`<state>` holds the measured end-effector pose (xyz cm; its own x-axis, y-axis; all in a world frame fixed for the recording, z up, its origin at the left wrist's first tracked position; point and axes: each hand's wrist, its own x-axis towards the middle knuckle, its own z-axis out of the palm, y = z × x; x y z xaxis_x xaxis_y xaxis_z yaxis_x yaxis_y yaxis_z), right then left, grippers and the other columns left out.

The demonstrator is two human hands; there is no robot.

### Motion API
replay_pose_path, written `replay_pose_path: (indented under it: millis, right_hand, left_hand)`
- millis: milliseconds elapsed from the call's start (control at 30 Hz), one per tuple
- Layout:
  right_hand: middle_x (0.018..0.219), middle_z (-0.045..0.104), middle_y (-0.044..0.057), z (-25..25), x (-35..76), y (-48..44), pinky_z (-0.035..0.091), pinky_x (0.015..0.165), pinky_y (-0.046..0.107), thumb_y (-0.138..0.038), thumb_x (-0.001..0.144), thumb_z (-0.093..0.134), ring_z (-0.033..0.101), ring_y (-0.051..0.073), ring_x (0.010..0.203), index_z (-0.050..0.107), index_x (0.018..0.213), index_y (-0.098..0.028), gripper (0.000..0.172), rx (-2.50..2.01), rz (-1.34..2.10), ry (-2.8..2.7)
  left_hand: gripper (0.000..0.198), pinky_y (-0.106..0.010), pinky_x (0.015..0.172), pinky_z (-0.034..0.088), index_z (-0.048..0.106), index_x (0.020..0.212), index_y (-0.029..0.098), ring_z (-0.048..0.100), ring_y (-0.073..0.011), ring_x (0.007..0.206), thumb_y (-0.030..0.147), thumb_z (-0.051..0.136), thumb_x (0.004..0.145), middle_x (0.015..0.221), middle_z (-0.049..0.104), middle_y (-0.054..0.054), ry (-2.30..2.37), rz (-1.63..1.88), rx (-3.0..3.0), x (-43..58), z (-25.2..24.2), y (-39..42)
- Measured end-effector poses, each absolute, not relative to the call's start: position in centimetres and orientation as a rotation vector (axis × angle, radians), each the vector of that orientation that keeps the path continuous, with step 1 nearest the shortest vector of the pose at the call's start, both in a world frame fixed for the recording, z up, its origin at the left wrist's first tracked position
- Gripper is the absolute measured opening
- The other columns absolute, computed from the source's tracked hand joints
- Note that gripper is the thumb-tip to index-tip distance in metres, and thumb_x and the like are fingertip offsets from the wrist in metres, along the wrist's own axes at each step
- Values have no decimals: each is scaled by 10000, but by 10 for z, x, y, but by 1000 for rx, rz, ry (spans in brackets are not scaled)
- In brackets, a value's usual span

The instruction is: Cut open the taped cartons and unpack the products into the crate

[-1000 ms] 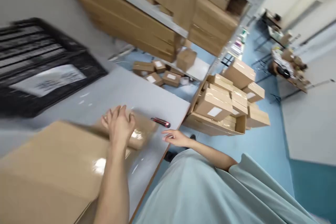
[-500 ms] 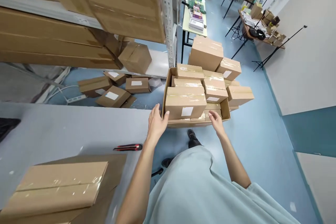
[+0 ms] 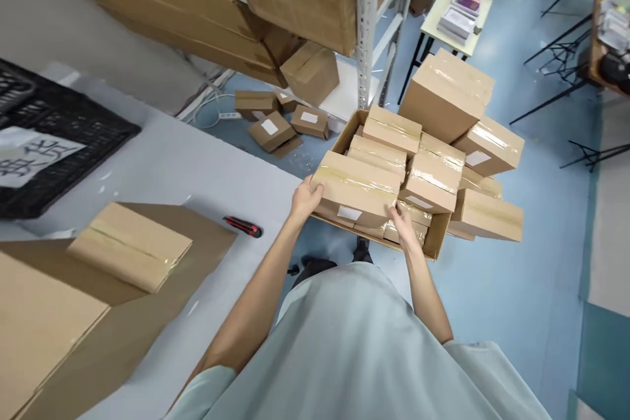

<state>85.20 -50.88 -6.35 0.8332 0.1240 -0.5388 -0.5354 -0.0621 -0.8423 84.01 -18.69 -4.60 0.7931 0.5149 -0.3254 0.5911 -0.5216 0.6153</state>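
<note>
My left hand point(image 3: 306, 198) and my right hand point(image 3: 401, 220) grip opposite ends of a taped cardboard box point(image 3: 361, 182) with a white label on its near side. It sits at the near left of a large open carton point(image 3: 436, 246), over several smaller boxes. Beside it in the carton are another labelled taped box point(image 3: 433, 172) and more taped boxes behind. A bigger box point(image 3: 447, 93) rises at the far side of the pile. Left of my left arm, a red and black utility knife point(image 3: 245, 226) lies on the grey table point(image 3: 197, 164).
An open carton with a taped box point(image 3: 130, 246) stands on the table's near left. A black crate point(image 3: 54, 138) with a paper sign lies behind it. Metal shelving point(image 3: 367, 26) holds large cartons. Small labelled boxes point(image 3: 270, 130) lie on the floor beneath. Loose boxes point(image 3: 489, 213) jut out right of the carton.
Both hands have closed in from the near box's sides and now grip its ends. The view has swung left, bringing the black crate in.
</note>
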Motion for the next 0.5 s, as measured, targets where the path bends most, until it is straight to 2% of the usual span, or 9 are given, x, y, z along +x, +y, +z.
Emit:
replay_pose_path:
  millis: [100,200,333,500]
  right_hand:
    - [1509,808,193,-26,839,-515,545,1289,573,-804,929,782,726,411,1456,787,1482,-148,858,-1614,537,194]
    - [1503,813,186,12,829,-509,625,1187,538,-733,993,789,769,385,1387,758,1541,-172,785,-1688,545,42]
    - [1578,767,182,35,835,-453,614,1212,536,-659,1031,791,759,360,1417,700,1627,-210,752,-1636,609,-197]
    - [1605,737,156,24,823,-332,567,1274,574,-643,1070,717,708,353,1484,635,1695,-261,737,-1533,678,-573]
  left_hand:
    - [493,-468,1157,605,771,1448,201,790,-366,1275,430,633,1034,1365,850,-132,794,27,2233,811,0,-187]
    - [508,-438,1122,621,762,1484,217,802,-322,1183,453,632,1054,1331,849,-91,768,133,2241,780,58,-169]
    - [522,-473,1173,600,774,1482,169,773,-320,1216,426,632,1050,1332,824,-111,773,274,2318,742,111,-105]
    - [535,-549,1276,531,757,1484,100,725,-345,1344,340,667,1014,1375,797,-152,741,335,2272,692,126,24]
